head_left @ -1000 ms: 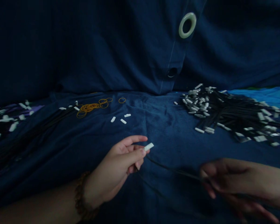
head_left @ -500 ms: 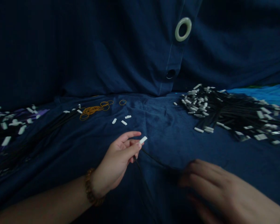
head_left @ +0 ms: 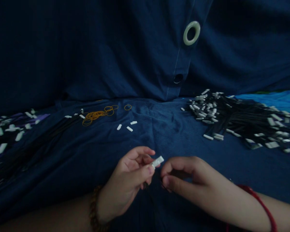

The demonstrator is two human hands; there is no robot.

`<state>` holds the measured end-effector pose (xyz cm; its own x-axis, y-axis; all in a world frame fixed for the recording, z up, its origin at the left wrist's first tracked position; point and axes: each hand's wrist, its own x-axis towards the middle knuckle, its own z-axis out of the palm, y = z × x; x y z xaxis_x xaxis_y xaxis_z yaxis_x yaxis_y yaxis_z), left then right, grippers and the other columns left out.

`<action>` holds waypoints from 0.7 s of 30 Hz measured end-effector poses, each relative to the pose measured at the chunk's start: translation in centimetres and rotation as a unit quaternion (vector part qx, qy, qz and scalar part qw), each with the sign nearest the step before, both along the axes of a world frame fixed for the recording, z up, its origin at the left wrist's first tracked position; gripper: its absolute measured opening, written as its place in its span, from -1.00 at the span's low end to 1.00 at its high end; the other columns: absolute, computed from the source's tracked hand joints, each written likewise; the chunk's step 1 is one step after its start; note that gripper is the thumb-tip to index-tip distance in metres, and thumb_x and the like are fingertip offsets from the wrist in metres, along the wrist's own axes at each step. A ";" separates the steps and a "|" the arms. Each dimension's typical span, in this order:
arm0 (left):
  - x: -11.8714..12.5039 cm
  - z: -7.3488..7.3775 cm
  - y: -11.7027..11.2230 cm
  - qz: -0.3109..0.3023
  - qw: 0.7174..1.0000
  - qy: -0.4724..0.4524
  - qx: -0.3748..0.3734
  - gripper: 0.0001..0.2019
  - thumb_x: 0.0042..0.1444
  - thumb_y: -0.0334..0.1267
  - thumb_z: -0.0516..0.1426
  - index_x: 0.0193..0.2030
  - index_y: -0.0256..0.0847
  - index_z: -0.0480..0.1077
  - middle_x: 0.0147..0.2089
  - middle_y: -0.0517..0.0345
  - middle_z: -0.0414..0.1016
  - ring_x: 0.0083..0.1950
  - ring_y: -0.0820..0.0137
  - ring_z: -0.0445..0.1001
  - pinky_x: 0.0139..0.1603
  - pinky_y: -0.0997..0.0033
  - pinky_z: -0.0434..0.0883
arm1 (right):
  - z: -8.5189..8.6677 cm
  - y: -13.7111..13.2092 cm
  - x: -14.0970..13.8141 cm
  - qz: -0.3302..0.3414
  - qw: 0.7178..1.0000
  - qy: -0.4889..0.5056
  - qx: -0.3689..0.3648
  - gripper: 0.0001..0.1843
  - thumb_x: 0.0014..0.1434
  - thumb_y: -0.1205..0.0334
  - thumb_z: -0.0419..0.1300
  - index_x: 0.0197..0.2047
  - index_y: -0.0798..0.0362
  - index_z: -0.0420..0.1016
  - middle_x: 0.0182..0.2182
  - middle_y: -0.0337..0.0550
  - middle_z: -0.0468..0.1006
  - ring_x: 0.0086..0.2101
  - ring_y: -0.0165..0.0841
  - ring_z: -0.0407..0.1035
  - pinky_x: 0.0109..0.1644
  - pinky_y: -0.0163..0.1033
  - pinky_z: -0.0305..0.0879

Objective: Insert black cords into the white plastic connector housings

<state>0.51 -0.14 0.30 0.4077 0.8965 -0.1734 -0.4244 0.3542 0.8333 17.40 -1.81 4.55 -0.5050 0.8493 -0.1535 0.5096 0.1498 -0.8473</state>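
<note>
My left hand, with a beaded bracelet at the wrist, is closed on a thin black cable. The cable's white end piece pokes out between thumb and fingers, pointing up and right. Dark strands hang below this hand. Just to the right, my right hand pinches thumb against forefinger, close to the white piece but apart from it. What sits in that pinch is too dark to make out. Beyond the hands, a few loose white pieces lie on the blue cloth.
At the right lies a heap of black cables with white ends. Another bundle stretches along the left side. Orange rubber bands are piled at the back, left of centre. A dark blue curtain with ring eyelets hangs behind.
My right hand has moved left and drawn close to my left hand, its fingers now pinched. My left hand, still holding the cable, sits slightly lower and further right.
</note>
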 end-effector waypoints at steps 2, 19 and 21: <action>0.0 -0.1 -0.1 -0.003 1.000 -0.004 0.000 -0.77 -0.13 -0.43 0.19 -0.28 -0.12 0.39 -0.41 0.27 0.33 -0.57 0.65 0.25 -0.60 0.66 0.14 | 0.1 0.1 0.1 -0.010 0.999 0.028 -0.033 -0.83 0.13 0.22 0.03 -0.36 0.09 0.40 -0.47 -0.27 0.43 -0.46 -0.50 0.25 -0.42 -0.45 0.15; 0.2 -0.2 -0.6 0.003 0.993 0.118 -0.004 -0.84 -0.09 -0.30 0.20 -0.29 -0.16 0.49 -0.58 0.24 0.37 -0.56 0.57 0.20 -0.58 0.60 0.12 | -0.3 1.4 0.9 0.034 0.999 -0.039 0.000 -0.84 0.10 0.28 0.01 -0.41 0.06 0.40 -0.50 -0.31 0.42 -0.46 -0.51 0.26 -0.39 -0.45 0.17; 0.3 -0.2 -0.6 0.006 0.991 0.134 -0.010 -0.83 -0.08 -0.29 0.19 -0.29 -0.16 0.49 -0.58 0.25 0.35 -0.55 0.57 0.20 -0.57 0.58 0.12 | -0.3 1.6 0.9 0.034 0.998 -0.052 -0.010 -0.85 0.09 0.29 0.01 -0.43 0.07 0.39 -0.51 -0.30 0.42 -0.47 -0.51 0.26 -0.40 -0.45 0.17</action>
<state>0.82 -0.76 0.06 0.3334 0.8961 -0.2929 -0.1923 0.3688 0.9094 18.35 -0.19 4.21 -0.5414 0.8105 -0.2236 0.5837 0.1709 -0.7938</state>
